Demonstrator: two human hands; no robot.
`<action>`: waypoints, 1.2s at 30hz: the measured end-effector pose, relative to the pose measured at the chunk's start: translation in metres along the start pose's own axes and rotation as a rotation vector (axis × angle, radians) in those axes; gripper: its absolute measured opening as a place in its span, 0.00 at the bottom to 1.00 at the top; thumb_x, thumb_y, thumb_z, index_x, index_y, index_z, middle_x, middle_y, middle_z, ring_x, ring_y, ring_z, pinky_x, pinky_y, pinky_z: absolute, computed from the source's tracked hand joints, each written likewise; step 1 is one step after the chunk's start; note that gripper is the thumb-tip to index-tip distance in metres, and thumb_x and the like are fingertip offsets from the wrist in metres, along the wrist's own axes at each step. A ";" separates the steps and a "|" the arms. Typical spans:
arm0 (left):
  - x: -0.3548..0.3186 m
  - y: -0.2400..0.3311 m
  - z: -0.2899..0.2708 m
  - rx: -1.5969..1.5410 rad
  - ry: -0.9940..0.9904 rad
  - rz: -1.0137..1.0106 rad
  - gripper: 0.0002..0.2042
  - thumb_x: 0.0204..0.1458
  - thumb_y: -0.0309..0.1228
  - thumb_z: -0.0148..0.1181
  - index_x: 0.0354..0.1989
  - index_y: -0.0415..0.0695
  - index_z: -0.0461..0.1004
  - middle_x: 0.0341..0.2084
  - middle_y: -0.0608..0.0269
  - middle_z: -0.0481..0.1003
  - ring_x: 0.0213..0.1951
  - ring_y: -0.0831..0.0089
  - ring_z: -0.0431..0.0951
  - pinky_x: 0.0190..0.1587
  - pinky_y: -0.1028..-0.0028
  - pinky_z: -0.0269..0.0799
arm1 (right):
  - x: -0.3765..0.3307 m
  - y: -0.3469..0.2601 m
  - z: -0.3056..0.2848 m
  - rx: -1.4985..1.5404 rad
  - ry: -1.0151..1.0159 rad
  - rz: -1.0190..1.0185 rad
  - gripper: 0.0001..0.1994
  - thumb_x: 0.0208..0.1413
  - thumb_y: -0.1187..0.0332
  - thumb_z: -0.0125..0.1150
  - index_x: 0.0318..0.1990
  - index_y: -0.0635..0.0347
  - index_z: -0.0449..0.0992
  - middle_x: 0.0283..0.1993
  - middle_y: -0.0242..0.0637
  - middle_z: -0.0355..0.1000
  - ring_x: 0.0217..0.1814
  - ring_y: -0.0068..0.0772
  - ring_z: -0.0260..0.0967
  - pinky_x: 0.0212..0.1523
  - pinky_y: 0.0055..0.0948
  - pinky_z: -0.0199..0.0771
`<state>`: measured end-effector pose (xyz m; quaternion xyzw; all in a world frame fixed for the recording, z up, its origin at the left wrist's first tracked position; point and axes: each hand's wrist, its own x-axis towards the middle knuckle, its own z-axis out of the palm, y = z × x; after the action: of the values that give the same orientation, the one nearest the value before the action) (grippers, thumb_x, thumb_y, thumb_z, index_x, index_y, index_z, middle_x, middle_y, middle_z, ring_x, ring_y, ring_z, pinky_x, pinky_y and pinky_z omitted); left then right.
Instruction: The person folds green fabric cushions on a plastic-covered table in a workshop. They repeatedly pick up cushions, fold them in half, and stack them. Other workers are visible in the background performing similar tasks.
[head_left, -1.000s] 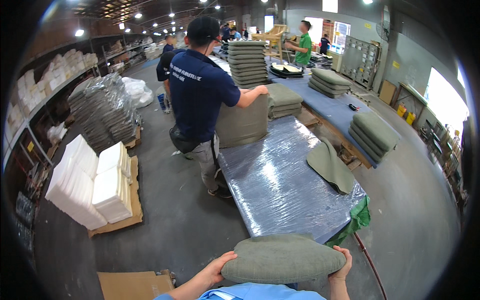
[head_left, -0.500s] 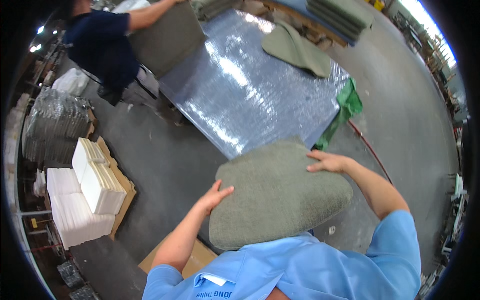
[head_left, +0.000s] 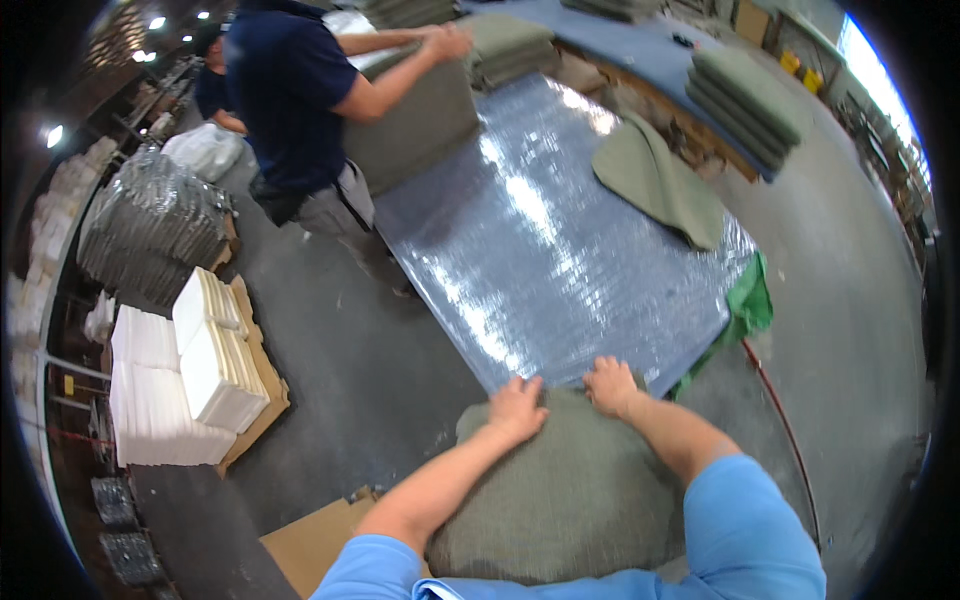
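On a plain green cushion (head_left: 565, 490), left hand (head_left: 516, 412) and right hand (head_left: 612, 388) clasp its far edge.

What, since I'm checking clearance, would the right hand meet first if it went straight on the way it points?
The right hand would probably meet the film-covered tabletop first, at its near end, though the height difference is unclear.

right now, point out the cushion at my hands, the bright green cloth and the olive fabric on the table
cushion (head_left: 563, 490), head view, middle of its broad face
bright green cloth (head_left: 749, 300), head view, its wider upper part
olive fabric (head_left: 655, 183), head view, middle of its upper side
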<state>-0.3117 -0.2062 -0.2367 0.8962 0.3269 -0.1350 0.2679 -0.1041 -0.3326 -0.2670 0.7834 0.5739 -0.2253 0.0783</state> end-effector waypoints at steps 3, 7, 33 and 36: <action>0.031 0.024 0.017 -0.052 0.149 0.056 0.38 0.50 0.50 0.74 0.70 0.52 0.68 0.65 0.43 0.68 0.62 0.43 0.73 0.63 0.49 0.71 | 0.001 -0.001 -0.009 0.213 0.271 -0.004 0.11 0.62 0.57 0.64 0.44 0.51 0.79 0.48 0.40 0.77 0.57 0.49 0.71 0.60 0.51 0.68; 0.043 0.044 0.029 -0.018 0.171 0.129 0.21 0.57 0.44 0.68 0.54 0.48 0.75 0.54 0.49 0.76 0.55 0.45 0.77 0.54 0.48 0.73 | -0.019 0.010 -0.021 0.233 0.186 0.081 0.08 0.66 0.59 0.59 0.45 0.50 0.77 0.47 0.43 0.80 0.54 0.50 0.77 0.55 0.52 0.71; 0.058 0.036 0.041 -0.275 0.100 -0.015 0.12 0.72 0.41 0.45 0.48 0.43 0.65 0.36 0.44 0.83 0.40 0.38 0.83 0.41 0.42 0.74 | 0.026 -0.039 -0.001 0.493 0.102 0.682 0.18 0.66 0.55 0.59 0.53 0.57 0.83 0.54 0.52 0.81 0.59 0.57 0.77 0.59 0.51 0.77; 0.062 0.036 0.042 -0.276 0.048 -0.012 0.11 0.70 0.36 0.45 0.51 0.43 0.66 0.38 0.41 0.83 0.42 0.39 0.83 0.41 0.43 0.75 | 0.028 -0.035 0.017 0.468 0.164 0.659 0.16 0.63 0.61 0.59 0.52 0.59 0.83 0.51 0.52 0.82 0.57 0.57 0.78 0.57 0.52 0.77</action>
<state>-0.2441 -0.2212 -0.2832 0.8518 0.3542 -0.0688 0.3799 -0.1345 -0.3033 -0.2900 0.9372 0.2299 -0.2495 -0.0803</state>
